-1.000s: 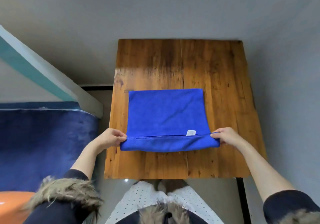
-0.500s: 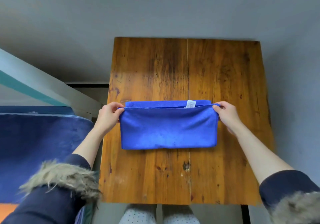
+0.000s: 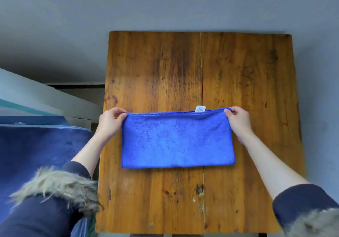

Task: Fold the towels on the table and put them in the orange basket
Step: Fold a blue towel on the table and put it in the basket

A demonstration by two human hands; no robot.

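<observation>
A blue towel [image 3: 177, 141] lies folded in half on the wooden table [image 3: 183, 68], a flat wide rectangle with its fold toward me. A small white label [image 3: 200, 108] sticks out at its far edge. My left hand [image 3: 110, 122] pinches the far left corner of the towel. My right hand [image 3: 237, 120] pinches the far right corner. Both hands rest low at the table surface. The orange basket is out of view.
A dark blue padded surface [image 3: 36, 148] lies left of the table, with a white and teal rail [image 3: 36, 97] behind it. Grey walls close in behind and to the right of the table. Bare wood shows beyond and in front of the towel.
My hands carried the near edge of the towel away from me and laid it over the far edge, so the towel went from open to folded in half. The view shifted forward.
</observation>
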